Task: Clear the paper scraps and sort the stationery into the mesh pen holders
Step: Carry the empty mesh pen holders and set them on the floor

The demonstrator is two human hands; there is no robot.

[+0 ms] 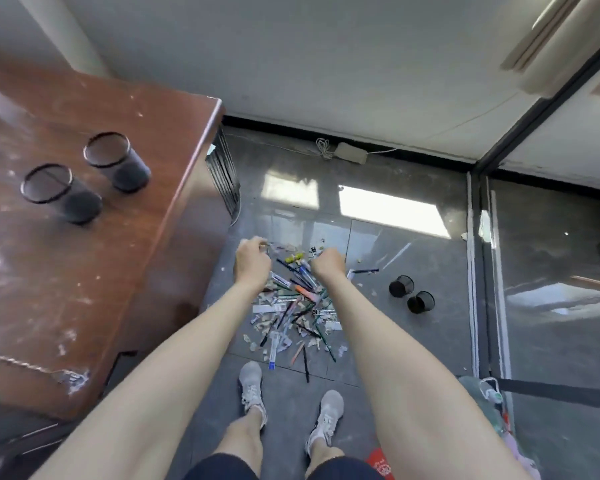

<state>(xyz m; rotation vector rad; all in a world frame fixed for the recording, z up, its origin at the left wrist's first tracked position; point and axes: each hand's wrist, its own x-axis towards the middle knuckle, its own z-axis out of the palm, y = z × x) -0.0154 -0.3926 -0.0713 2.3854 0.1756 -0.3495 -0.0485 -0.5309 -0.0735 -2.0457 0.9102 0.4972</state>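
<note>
— Where's the stationery?

— Heaped on the grey floor [413, 306]: a pile of pens and paper scraps [293, 308], just ahead of two grey sneakers [253, 393].

— And the mesh holders?

— Two standing on the brown desk [84, 271], one nearer [58, 192], one farther [115, 161]. Two more on the floor right of the pile, lying tipped: [401, 286] and [420, 302], just beside each other.

— Hands?

— Both stretched out over the pile's far edge. Left hand [253, 261] curled, fingertips pinched (on what, too blurred to tell). Right hand [328, 265] balled into a fist; contents hidden.
</note>
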